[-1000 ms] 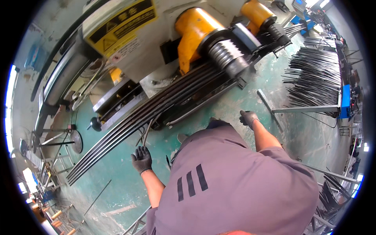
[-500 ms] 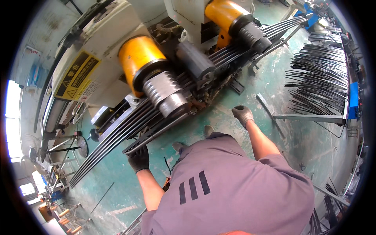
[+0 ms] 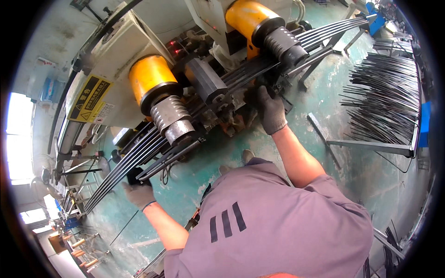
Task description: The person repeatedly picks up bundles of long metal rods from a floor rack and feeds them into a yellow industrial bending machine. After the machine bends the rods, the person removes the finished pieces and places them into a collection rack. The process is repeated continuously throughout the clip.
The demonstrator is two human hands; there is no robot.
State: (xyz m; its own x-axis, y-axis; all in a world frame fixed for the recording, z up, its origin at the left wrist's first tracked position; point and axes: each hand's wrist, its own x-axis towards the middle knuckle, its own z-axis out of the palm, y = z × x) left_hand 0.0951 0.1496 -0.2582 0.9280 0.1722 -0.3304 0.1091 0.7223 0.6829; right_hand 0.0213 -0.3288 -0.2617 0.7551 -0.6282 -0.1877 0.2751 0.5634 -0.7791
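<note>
Rods (image 3: 139, 160), long dark bundle, run thru the machine's grooved rollers from near left to far right. Left hand (image 3: 138, 191) now closed round their near-left end. Right hand (image 3: 270, 111) has gone fwd off open floor, fingers curled onto rods between yellow roller (image 3: 155, 85) and far one (image 3: 252, 16). Looks like both ends now steadied. Loose rod pile (image 3: 384, 97) far right.

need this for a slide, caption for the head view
Gloved left hand and right hand on steel rods at a yellow-roller machine.
</note>
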